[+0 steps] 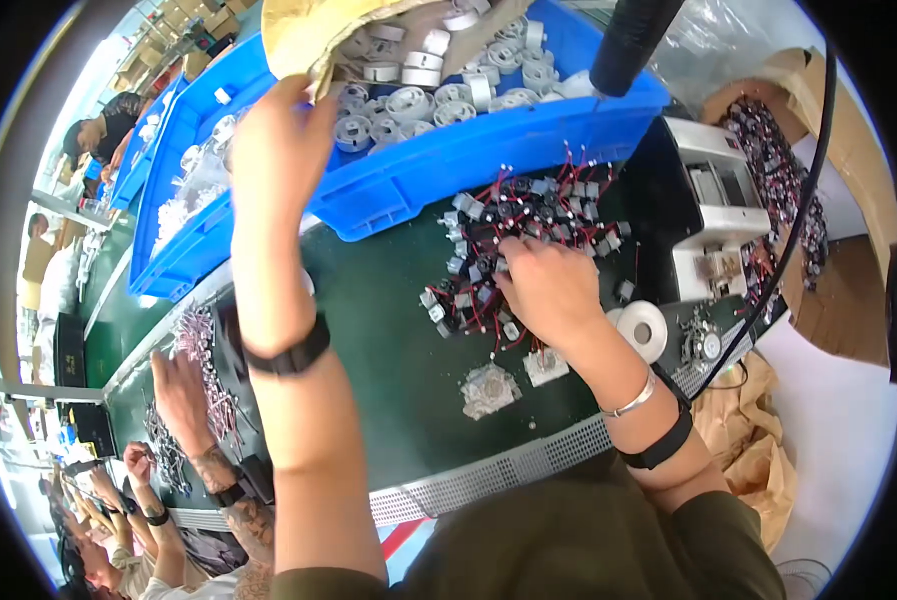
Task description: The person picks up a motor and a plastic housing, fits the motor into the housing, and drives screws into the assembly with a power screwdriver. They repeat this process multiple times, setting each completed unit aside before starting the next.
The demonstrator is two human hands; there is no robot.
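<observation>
Your left hand (281,145) is at the yellow sack (299,35), right hand (551,285) among the motors (544,208); neither grip can be determined. Pulling could snag tangled leads (572,160).

My hands (554,285): two
My black wristbands (294,352): two
My silver bracelet (632,398): one
White spool (659,335): one
Red-wired parts (534,208): dozens, I judge, too heaped for exact counting

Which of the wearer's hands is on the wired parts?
The right hand, on the wired parts; the left hand is up by the yellow bag.
</observation>
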